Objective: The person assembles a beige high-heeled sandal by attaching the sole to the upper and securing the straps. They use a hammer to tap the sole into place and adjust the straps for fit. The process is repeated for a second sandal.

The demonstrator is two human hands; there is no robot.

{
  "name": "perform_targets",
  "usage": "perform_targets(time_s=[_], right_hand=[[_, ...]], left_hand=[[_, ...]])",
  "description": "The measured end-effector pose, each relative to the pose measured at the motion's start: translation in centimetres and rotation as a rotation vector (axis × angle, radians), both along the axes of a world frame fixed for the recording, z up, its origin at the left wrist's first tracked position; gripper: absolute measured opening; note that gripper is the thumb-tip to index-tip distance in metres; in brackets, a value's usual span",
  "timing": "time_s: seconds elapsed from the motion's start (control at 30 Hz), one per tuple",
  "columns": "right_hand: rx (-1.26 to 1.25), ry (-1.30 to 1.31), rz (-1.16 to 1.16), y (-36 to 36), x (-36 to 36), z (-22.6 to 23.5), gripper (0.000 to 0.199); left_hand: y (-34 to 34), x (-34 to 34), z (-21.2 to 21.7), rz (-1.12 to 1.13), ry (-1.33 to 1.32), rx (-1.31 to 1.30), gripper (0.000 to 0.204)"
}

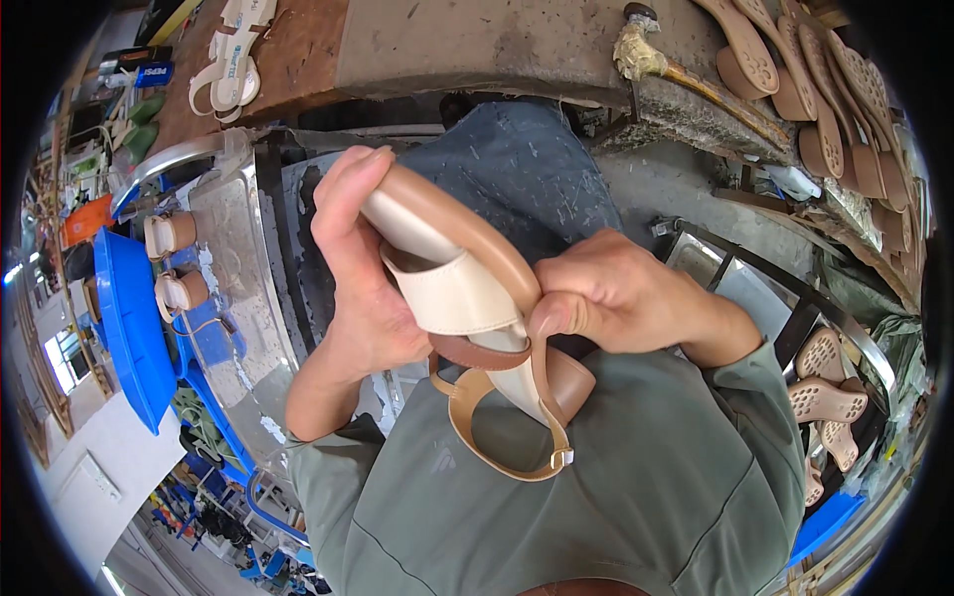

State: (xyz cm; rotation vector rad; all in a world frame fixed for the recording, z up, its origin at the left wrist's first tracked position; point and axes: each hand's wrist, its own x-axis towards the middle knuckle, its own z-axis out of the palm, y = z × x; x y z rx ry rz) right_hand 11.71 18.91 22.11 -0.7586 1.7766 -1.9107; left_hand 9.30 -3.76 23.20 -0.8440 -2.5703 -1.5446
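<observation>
- I hold a cream and tan block-heeled sandal up in front of my chest, clear of the worktop, its tan heel block toward my grey-green shirt.
- My left hand is curled around the toe end and one side.
- My right hand pinches the sole's edge near the middle, thumb pressed down, fingers bent under; their tips are hidden.
- I judge that too hard a thumb press could mark the smooth sole edge or crease the cream band.
- The tan ankle strap hangs loose with its pale buckle; it could snag on my shirt or scratch the upper if I turn the shoe quickly.
- A dark blue-grey cloth lies between the sandal and the worktop, so it might catch there on the way over.
- Beyond, a wood-handled hammer and a row of tan heeled soles crowd the worktop's right; white strappy sandals sit to the left.
- Near my left elbow stands a blue plastic tub; a swing that way could knock it.
</observation>
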Motion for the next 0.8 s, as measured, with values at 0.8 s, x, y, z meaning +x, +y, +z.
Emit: perform_targets(time_s=[0.8], right_hand=[[0.291,0.298,-0.097,1.2,-2.8,4.1,0.043]], left_hand=[[3.5,1.1,3.8,-0.021,0.275,-0.149,0.096]])
